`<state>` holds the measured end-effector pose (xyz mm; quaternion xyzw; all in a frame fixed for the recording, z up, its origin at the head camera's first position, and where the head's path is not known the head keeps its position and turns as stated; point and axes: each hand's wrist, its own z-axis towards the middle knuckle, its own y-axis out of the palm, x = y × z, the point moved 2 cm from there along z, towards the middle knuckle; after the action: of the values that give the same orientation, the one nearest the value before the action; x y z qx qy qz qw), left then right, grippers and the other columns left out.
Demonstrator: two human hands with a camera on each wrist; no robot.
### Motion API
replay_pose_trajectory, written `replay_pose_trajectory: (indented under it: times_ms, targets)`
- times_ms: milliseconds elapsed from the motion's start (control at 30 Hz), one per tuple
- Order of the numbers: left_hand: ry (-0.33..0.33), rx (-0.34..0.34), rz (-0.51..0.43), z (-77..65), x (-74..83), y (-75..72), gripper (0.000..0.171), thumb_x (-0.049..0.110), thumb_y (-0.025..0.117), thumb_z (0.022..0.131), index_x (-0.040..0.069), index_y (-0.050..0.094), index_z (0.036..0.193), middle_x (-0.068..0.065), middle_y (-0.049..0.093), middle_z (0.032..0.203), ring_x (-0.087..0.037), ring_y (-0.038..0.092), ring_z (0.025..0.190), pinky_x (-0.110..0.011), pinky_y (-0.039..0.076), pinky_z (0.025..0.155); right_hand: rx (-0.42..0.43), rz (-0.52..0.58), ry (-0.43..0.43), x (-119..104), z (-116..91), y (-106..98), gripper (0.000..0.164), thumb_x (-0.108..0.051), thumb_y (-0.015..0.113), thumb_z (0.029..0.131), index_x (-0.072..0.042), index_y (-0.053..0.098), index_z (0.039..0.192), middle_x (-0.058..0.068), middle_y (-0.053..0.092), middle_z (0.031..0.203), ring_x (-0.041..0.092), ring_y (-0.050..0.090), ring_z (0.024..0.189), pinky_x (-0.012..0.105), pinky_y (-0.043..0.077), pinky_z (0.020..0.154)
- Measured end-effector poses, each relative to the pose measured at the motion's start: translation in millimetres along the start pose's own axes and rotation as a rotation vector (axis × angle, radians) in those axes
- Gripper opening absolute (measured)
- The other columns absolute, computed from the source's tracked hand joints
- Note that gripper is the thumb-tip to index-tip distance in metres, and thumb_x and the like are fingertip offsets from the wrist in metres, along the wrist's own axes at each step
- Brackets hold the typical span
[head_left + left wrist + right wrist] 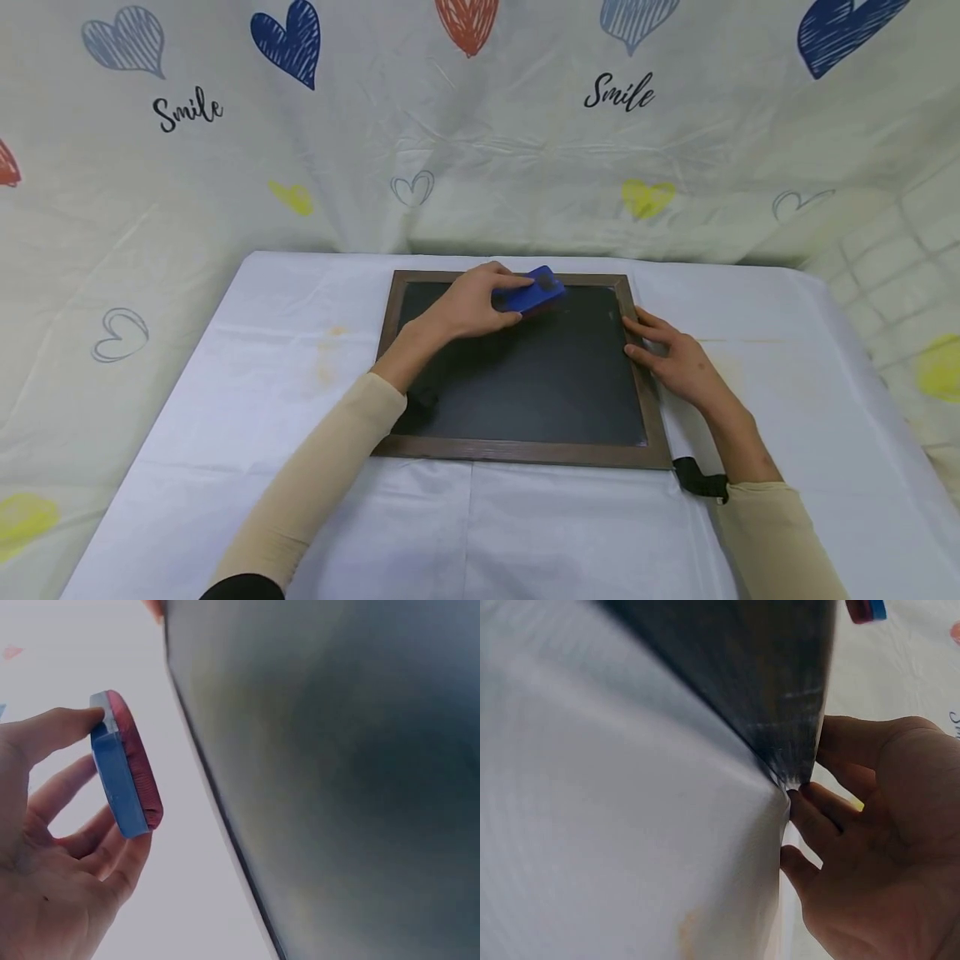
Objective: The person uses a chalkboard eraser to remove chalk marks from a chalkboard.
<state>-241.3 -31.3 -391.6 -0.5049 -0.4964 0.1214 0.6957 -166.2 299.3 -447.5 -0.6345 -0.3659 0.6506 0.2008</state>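
A small blackboard with a brown wooden frame lies flat on the white-covered table. Over its upper part, my left hand holds a blue board eraser, thumb on one side and fingers on the other. The left wrist view shows the eraser's red felt pad facing the board and a gap between pad and board. My right hand rests at the right side of the frame, its fingertips touching the edge. In the right wrist view the fingers are spread along that edge.
The table's white cloth spreads around the board, with faint yellowish stains at left. Behind the table hangs a pale curtain printed with hearts and the word Smile. Black straps sit at both forearms.
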Motion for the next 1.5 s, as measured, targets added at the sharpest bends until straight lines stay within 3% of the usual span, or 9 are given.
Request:
replay_pose_trajectory:
  times_ms: [733,1133,1500]
  targets:
    - [-0.215,0.24,-0.068,-98.3,-53.8,-56.3,0.059,0.028,0.078,0.092,0.017,0.061,0.148,-0.019,0.059,0.142,-0.04,0.061,0.127,-0.057,0.056,0.103,-0.012,-0.005,0.017,3,-1,0,0.062,-0.03,0.065,0.104,-0.007,0.044,0.158,0.017,0.024,0.173,0.053,0.022,0.156,0.071,0.028,0.117]
    - [-0.329,0.327,-0.081,-149.7,-89.3,-68.5,0.06,0.026,0.078,0.094,0.014,0.06,0.149,-0.019,0.06,0.141,-0.038,0.062,0.12,-0.051,0.057,0.095,-0.03,-0.02,0.018,1,-2,0,0.063,-0.03,0.063,0.105,-0.007,0.041,0.16,0.018,0.021,0.174,0.053,0.021,0.156,0.072,0.029,0.117]
    - [-0.455,0.364,-0.021,-192.4,-114.4,-67.4,0.061,0.026,0.077,0.094,0.011,0.057,0.15,-0.027,0.058,0.141,-0.045,0.059,0.12,-0.06,0.054,0.1,-0.026,-0.008,0.017,-1,0,1,0.063,-0.031,0.064,0.105,-0.008,0.041,0.16,0.017,0.022,0.174,0.052,0.021,0.157,0.072,0.029,0.117]
